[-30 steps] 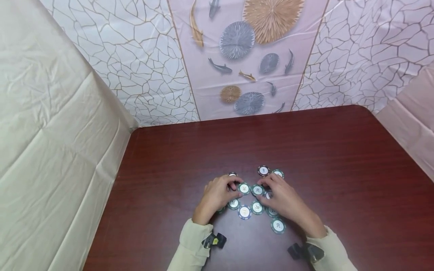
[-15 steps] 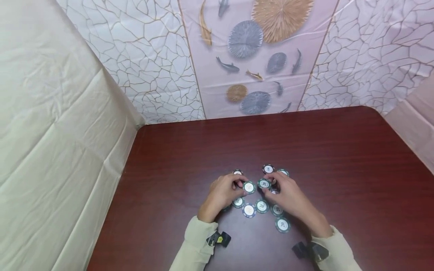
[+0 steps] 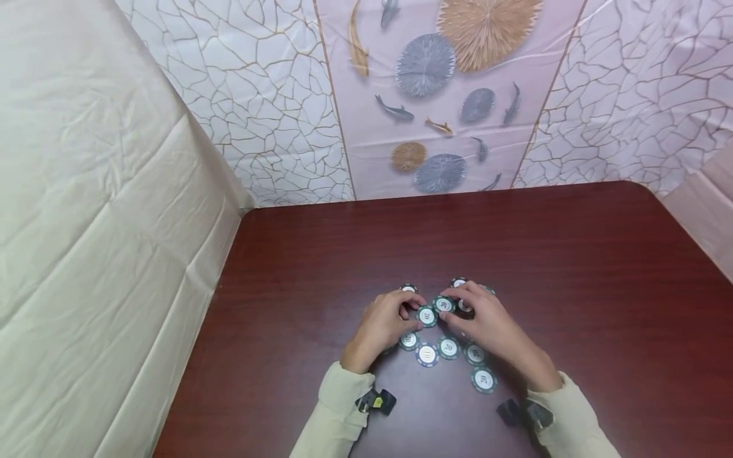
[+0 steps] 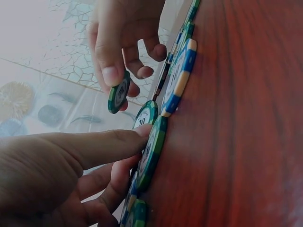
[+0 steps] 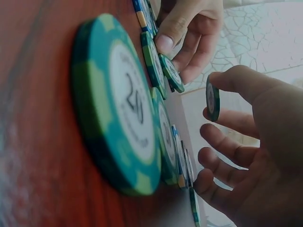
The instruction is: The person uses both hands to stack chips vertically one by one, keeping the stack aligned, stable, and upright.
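Note:
My left hand (image 3: 385, 323) pinches a green poker chip (image 3: 426, 316) marked 20 between thumb and index finger, low among the chips in the head view. Just to its right, my right hand (image 3: 483, 318) grips another green poker chip (image 3: 444, 305) by its edges. In the right wrist view that chip (image 5: 213, 99) is held off the table, and the left hand's chip (image 5: 171, 73) sits low beside the chips on the table. Seen from the left wrist, the left thumb (image 4: 137, 133) lies against its chip (image 4: 147, 112). Both palms are hidden in the head view.
Nearer the person lie a blue poker chip (image 3: 427, 355) and green poker chips (image 3: 449, 347), (image 3: 483, 380) marked 20. Black chips (image 3: 459, 283) lie beyond the hands, some partly covered. All rest on a dark red wooden table (image 3: 321, 254) before a patterned curtain (image 3: 275, 114).
The right hand has lifted its green chip from beside the left hand's chip and moved it slightly away from the person. The left hand keeps its pinch. The head view has shifted a little.

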Motion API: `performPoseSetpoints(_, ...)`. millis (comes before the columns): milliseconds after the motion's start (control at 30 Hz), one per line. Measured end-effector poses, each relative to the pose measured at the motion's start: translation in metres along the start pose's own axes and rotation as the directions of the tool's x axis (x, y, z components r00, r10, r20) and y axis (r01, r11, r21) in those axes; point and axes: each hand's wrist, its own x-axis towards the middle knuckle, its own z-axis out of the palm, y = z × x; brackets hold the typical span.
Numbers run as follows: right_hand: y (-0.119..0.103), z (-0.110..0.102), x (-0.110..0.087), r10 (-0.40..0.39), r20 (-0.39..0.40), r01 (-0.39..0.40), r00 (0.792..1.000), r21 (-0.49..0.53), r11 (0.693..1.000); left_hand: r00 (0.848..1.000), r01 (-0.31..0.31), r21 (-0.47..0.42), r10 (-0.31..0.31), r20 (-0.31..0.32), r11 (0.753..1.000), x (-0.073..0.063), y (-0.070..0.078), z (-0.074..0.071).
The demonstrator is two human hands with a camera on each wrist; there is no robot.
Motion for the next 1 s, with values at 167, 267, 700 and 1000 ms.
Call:
performPoseSetpoints(167, 0.003, 0.0, -0.001, -0.003, -0.013, 0.003, 1.0, -0.016, 1.0, 1.0, 0.008, -0.039, -0.008, 0.006, 0.999, 0.001, 0.001, 0.001)
performPoseSetpoints(267, 0.004, 0.001, -0.001, -0.016, -0.012, 0.016, 1.0, -0.013, 1.0, 1.0, 0.021, -0.052, -0.021, 0.005, 0.998, 0.001, 0.001, 0.001)
performPoseSetpoints(700, 0.004, 0.011, 0.001, -0.037, 0.023, 0.038, 0.999, -0.03, 0.999, 1.0, 0.011, -0.027, -0.011, 0.016, 1.0, 0.0, -0.002, 0.0)
performPoseSetpoints(1000, 0.002, 0.016, 0.003, -0.058, 0.054, 0.06, 0.997, -0.051, 0.997, 1.0, 0.017, -0.034, -0.016, 0.021, 0.999, 0.0, -0.003, 0.0)
